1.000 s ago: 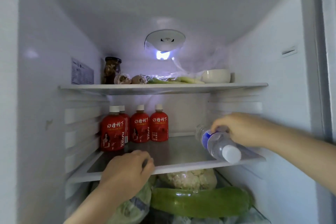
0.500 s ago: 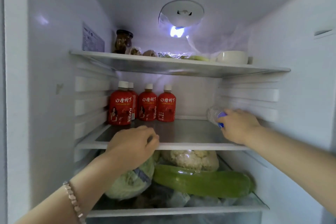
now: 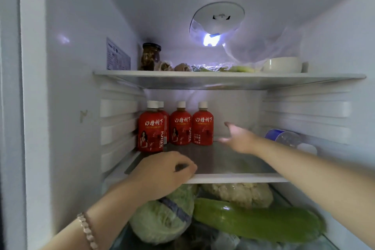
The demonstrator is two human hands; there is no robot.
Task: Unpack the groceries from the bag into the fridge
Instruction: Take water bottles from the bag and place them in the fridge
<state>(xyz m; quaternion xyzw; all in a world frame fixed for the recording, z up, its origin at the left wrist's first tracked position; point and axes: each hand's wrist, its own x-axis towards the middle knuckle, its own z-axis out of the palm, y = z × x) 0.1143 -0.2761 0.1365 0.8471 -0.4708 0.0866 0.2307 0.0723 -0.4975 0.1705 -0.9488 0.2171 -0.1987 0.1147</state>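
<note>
on the shelf (image 3: pixel 223 177), bottle (image 3: pixel 288 139) lies near right hand (image 3: pixel 241 138), untouched

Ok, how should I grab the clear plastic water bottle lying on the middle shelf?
Wrap the right hand over the barrel of the clear plastic water bottle, between blue label and white cap, from front-left: it lies on its side, cap forward, near the right wall.

Home kitchen, inside a fridge (image 3: pixel 71 87): red juice bottles (image 3: pixel 180 126) beyond the left fingers (image 3: pixel 182 165), cabbage (image 3: pixel 162 221), cauliflower (image 3: pixel 239 193) and zucchini (image 3: pixel 257 223) below them, jar (image 3: pixel 150 57) and bowl (image 3: pixel 282 65) on the shelf (image 3: pixel 223 76) above.
</note>
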